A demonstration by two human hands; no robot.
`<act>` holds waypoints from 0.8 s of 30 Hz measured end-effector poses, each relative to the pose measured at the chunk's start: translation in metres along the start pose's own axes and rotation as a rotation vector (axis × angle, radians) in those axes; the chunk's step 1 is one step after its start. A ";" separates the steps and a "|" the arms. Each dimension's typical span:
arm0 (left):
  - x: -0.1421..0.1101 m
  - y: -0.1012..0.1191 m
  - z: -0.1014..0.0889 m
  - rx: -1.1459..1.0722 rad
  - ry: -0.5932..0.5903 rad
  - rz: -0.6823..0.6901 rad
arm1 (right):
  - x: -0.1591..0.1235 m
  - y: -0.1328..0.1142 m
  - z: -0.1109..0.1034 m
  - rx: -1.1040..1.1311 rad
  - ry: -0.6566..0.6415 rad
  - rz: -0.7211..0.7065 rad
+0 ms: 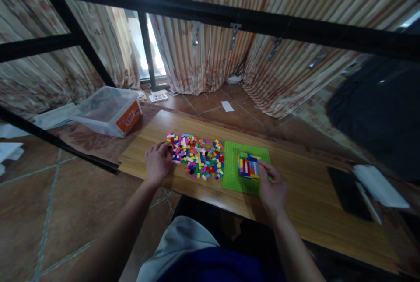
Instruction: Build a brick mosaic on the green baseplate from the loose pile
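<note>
A spread of small toy bricks (205, 157) in many colours lies on the wooden table. My left hand (159, 160) is at the left edge of this pile, fingers curled down among the bricks; whether one is pinched there is too small to see. Right of the pile lies a green studded baseplate (231, 168). On it stands a low toy brick structure (248, 166) with red, white, blue and yellow rows. My right hand (273, 185) grips the structure's right side between thumb and forefinger and hides part of the plate.
The long wooden table (303, 185) carries a dark flat object (348, 192) and a white item (380, 185) near its right end. A clear plastic bin (108, 111) with an orange label sits beyond the left end. A black metal bar (210, 8) crosses ahead, before striped curtains.
</note>
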State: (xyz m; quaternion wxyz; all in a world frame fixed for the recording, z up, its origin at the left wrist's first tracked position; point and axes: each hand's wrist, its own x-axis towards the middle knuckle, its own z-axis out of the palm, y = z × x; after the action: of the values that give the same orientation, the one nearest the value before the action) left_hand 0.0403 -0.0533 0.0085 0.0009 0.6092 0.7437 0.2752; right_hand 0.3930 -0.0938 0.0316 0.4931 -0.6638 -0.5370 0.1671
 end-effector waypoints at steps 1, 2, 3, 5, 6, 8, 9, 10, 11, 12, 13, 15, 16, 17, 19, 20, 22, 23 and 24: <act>0.000 0.000 0.000 0.000 0.004 -0.001 | -0.008 -0.004 0.001 -0.013 -0.007 -0.023; 0.000 0.000 0.000 0.001 0.006 -0.003 | -0.015 -0.008 0.003 -0.026 -0.018 -0.049; 0.000 0.000 0.000 0.002 0.005 -0.003 | -0.022 -0.011 0.005 -0.039 -0.035 -0.080; 0.000 0.000 0.000 0.000 0.001 -0.001 | -0.035 -0.017 0.010 -0.053 -0.069 -0.146; -0.001 0.000 0.000 -0.002 0.000 -0.002 | -0.041 -0.019 0.013 -0.059 -0.094 -0.179; -0.001 0.000 0.000 -0.005 0.002 -0.003 | -0.052 -0.024 0.020 -0.075 -0.174 -0.238; -0.001 -0.001 0.001 -0.005 0.006 -0.003 | -0.057 -0.027 0.024 -0.085 -0.225 -0.265; -0.001 -0.001 0.001 -0.006 0.009 0.000 | -0.061 -0.029 0.029 -0.096 -0.273 -0.289; -0.001 -0.002 0.002 -0.007 0.012 0.004 | -0.065 -0.031 0.033 -0.107 -0.314 -0.312; -0.001 -0.002 0.002 -0.008 0.014 0.006 | -0.068 -0.034 0.038 -0.120 -0.345 -0.333; -0.001 -0.002 0.003 -0.009 0.016 0.006 | -0.071 -0.036 0.042 -0.134 -0.367 -0.353; -0.001 -0.002 0.003 -0.015 0.015 0.005 | -0.074 -0.041 0.052 -0.162 -0.397 -0.384; -0.001 -0.003 0.003 -0.018 0.015 0.004 | -0.075 -0.043 0.056 -0.177 -0.408 -0.397; -0.001 -0.003 0.003 -0.021 0.015 0.004 | -0.075 -0.045 0.061 -0.195 -0.415 -0.408; -0.001 -0.003 0.002 -0.025 0.015 0.009 | -0.075 -0.049 0.068 -0.236 -0.421 -0.423; -0.001 -0.003 0.002 -0.026 0.016 0.010 | -0.075 -0.051 0.072 -0.258 -0.422 -0.431; -0.001 -0.003 0.002 -0.027 0.016 0.009 | -0.074 -0.054 0.078 -0.290 -0.426 -0.448; -0.001 -0.003 0.003 -0.027 0.014 0.007 | -0.073 -0.056 0.081 -0.298 -0.427 -0.457; -0.001 -0.003 0.003 -0.028 0.013 0.004 | -0.072 -0.057 0.085 -0.304 -0.429 -0.466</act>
State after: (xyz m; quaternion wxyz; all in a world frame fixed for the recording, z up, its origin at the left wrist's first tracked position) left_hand 0.0391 -0.0537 0.0044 0.0038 0.6089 0.7385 0.2895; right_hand 0.2716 -0.1206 0.0181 0.2894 -0.5388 -0.7843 0.1039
